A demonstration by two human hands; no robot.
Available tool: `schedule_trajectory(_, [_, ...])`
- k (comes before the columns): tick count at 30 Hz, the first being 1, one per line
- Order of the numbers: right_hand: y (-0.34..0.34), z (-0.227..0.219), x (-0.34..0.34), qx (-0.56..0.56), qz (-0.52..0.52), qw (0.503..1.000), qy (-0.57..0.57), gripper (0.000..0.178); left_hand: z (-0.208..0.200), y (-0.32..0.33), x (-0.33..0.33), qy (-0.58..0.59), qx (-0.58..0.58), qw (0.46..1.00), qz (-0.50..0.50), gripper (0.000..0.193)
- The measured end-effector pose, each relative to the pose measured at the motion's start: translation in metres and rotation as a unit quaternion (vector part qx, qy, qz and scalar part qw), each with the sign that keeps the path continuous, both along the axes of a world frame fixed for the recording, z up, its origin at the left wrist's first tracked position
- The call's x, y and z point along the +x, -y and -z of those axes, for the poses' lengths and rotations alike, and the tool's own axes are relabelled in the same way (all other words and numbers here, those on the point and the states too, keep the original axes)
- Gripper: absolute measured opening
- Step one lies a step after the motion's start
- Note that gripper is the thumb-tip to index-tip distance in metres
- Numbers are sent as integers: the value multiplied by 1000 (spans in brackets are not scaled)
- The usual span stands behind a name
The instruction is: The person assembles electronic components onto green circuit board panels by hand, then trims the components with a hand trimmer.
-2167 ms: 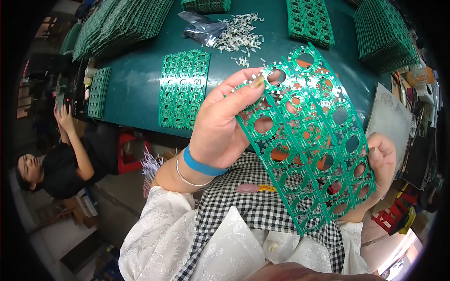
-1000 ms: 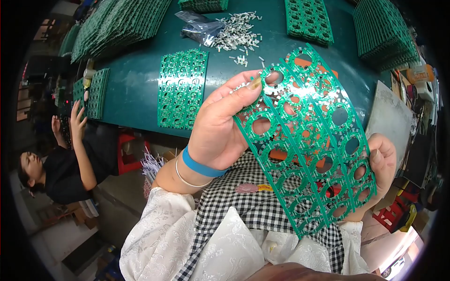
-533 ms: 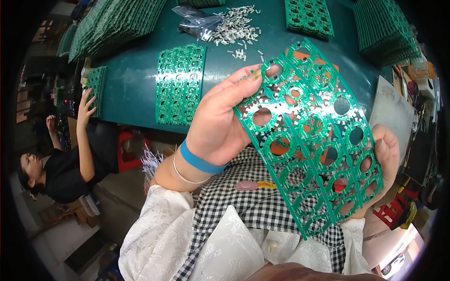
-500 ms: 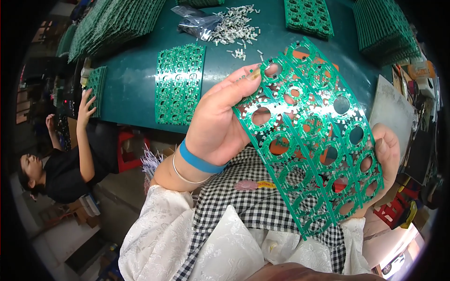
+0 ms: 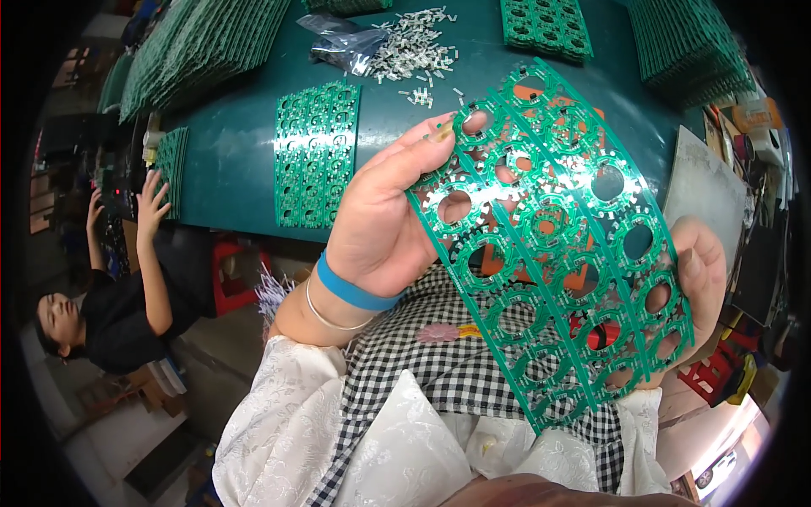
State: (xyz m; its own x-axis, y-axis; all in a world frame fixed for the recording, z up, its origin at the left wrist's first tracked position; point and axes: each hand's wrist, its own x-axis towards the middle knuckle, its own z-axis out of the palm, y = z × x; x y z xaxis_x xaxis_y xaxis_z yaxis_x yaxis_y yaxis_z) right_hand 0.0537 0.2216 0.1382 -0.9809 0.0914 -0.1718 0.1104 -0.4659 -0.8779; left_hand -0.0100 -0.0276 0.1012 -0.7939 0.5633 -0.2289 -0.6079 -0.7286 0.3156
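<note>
A green circuit board panel (image 5: 517, 245), with rows of ring-shaped boards and round cut-outs, is held up tilted in front of my chest. My left hand (image 5: 380, 203) grips its upper left edge, thumb on top and fingers behind. My right hand (image 5: 703, 270) holds the right edge near the lower end, its fingers partly hidden behind the panel. Something orange shows through the cut-outs. On the table to the left of the held panel lies another green panel (image 5: 317, 156), possibly several stacked.
Tall stacks of panels stand at the back left (image 5: 203, 59) and back right (image 5: 688, 51). A lower stack (image 5: 547, 29) sits between them, near a dark plastic bag (image 5: 342, 46) and a pile of small metallic pieces (image 5: 414, 49). A co-worker (image 5: 118, 313) is at the left.
The panel has shifted slightly left in view with my left hand, and its tilt has changed a little. Both hands keep their hold. The co-worker's hands have moved.
</note>
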Motion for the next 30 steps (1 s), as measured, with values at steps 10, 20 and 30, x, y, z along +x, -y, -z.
schedule_trajectory(10, [-12,-3,8,24,-19,1000,8,25,1,-4,0,8,-7,1000,-14,32])
schedule_trajectory(20, [-14,-4,11,58,-83,995,-27,28,-6,-4,6,-19,-96,995,-38,31])
schedule_trajectory(30, [-14,-4,13,77,-67,994,-43,29,-2,0,5,-39,-79,996,-34,29])
